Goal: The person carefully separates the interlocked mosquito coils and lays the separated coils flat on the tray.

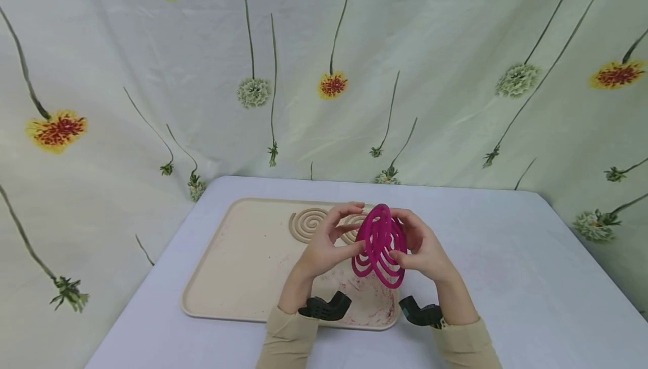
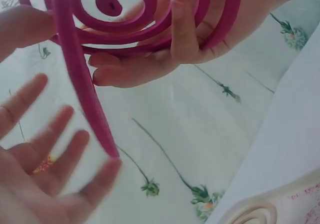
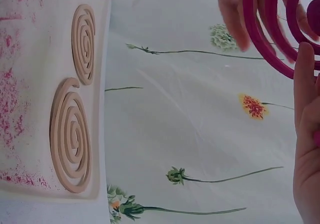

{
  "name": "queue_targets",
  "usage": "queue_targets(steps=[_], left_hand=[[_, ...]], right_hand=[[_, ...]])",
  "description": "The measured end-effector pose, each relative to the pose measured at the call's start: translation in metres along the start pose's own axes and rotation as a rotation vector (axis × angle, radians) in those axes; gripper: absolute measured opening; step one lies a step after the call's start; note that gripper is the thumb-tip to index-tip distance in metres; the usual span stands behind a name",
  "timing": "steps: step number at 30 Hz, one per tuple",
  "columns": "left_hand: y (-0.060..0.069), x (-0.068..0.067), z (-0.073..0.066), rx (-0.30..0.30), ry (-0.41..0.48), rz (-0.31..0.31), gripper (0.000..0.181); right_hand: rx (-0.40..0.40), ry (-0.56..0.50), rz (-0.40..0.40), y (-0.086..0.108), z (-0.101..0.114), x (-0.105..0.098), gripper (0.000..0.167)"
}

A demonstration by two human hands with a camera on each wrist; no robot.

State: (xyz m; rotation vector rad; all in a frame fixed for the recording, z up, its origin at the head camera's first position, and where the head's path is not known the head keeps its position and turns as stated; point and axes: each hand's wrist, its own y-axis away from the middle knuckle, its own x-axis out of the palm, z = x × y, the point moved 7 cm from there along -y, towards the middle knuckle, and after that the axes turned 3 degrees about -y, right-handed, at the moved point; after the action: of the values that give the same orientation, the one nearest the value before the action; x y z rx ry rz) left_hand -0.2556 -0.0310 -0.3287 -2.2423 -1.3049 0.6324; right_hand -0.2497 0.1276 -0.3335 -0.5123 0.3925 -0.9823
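Two magenta spiral mosquito coils (image 1: 378, 239) are held up above the tray's right part, their faces angled apart, meeting or overlapping near the top. My right hand (image 1: 422, 248) grips the right coil, its thumb on the near face and its fingers behind. On the other side, my left hand (image 1: 324, 242) holds the left coil by its edge. In the left wrist view, the left thumb (image 2: 25, 28) touches this edge-on coil (image 2: 80, 78) and one fingertip reaches its lower end, while the other fingers spread apart. Whether the coils are still joined I cannot tell.
A beige tray (image 1: 228, 268) lies on the white-covered table (image 1: 506, 279), with magenta crumbs at its right. Two tan spiral coils (image 3: 86, 46) lie near its far edge, partly behind my left hand in the head view. A flower-print cloth (image 1: 304, 37) hangs behind.
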Motion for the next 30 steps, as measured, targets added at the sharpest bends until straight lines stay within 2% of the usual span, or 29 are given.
queue_targets(steps=[5,8,10,12,15,17,18,20,24,26,28,30], left_hand=[[0.003,0.001,0.015,-0.19,0.072,0.067,0.057],[0.005,-0.002,0.021,-0.275,0.147,0.058,0.063],[0.007,-0.008,0.023,-0.298,0.184,0.001,0.067],[0.008,-0.017,0.022,-0.301,0.213,-0.084,0.066],[0.011,-0.03,0.021,-0.301,0.203,-0.218,0.055],[0.012,-0.036,0.02,-0.294,0.194,-0.275,0.045],[0.012,-0.037,0.02,-0.287,0.194,-0.284,0.041],[0.011,-0.036,0.019,-0.267,0.205,-0.252,0.035],[0.011,-0.023,0.018,-0.27,0.195,-0.037,0.032],[0.012,-0.017,0.019,-0.279,0.173,0.047,0.032],[0.012,-0.014,0.02,-0.287,0.157,0.071,0.032],[0.011,-0.015,0.02,-0.278,0.158,0.038,0.032]], right_hand=[[0.001,0.002,0.0,0.001,0.001,0.0,0.062],[0.019,0.015,0.032,0.002,0.003,0.0,0.062],[0.046,0.038,0.048,0.003,0.004,-0.001,0.062],[0.073,0.073,0.056,0.005,0.004,-0.003,0.062],[0.14,0.139,0.036,0.007,0.001,-0.008,0.058],[0.187,0.171,0.015,0.009,-0.001,-0.011,0.056],[0.209,0.18,0.005,0.01,-0.002,-0.012,0.056],[0.239,0.188,-0.01,0.011,-0.003,-0.014,0.055],[0.266,0.209,-0.054,0.011,-0.004,-0.02,0.055],[0.278,0.229,-0.108,0.011,-0.004,-0.024,0.054],[0.291,0.227,-0.181,0.011,-0.005,-0.029,0.053],[0.294,0.193,-0.256,0.011,-0.005,-0.032,0.052]])
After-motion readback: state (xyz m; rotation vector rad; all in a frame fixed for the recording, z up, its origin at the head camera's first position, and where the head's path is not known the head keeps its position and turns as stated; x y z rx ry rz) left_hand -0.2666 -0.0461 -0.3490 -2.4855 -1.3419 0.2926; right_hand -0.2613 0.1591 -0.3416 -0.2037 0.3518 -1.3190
